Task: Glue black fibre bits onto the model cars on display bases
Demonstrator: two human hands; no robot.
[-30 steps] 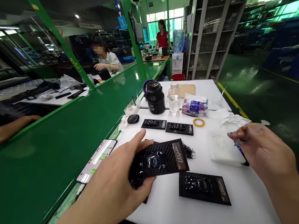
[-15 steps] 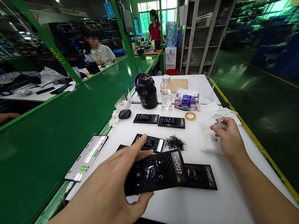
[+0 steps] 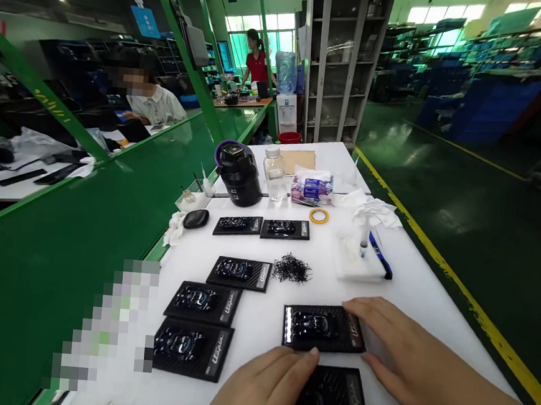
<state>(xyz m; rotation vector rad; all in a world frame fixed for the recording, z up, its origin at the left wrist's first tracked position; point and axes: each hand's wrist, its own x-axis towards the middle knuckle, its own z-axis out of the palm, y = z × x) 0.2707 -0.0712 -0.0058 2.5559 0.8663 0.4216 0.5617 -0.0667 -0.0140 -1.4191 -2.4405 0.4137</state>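
Note:
My right hand (image 3: 394,346) grips the right end of a black plaque (image 3: 354,329) with a glossy dark model car (image 3: 314,324) on it, fingers at the far corner and thumb at the near one. Closer to me, a second such plaque (image 3: 336,401) is partly covered by my left hand (image 3: 265,386), whose fingers close over its left side. Three more model car plaques stand left of them: the upper (image 3: 259,275), the middle (image 3: 230,305) and the lower (image 3: 218,352). A syringe (image 3: 364,242) is on a white pad (image 3: 352,272), beside a blue-handled tool (image 3: 379,258).
Behind lie a pile of black bits (image 3: 292,268), two further plaques (image 3: 224,225), yellow tape (image 3: 319,216) and a black mouse (image 3: 196,219). A black jug (image 3: 239,178), clear bottle (image 3: 276,175) and tissue pack (image 3: 312,188) stand farther back. A green partition (image 3: 87,207) borders the left side.
My left hand has come down with the raised plaque toward the table's near edge. My right hand has left the syringe and moved to a plaque. The view has shifted right.

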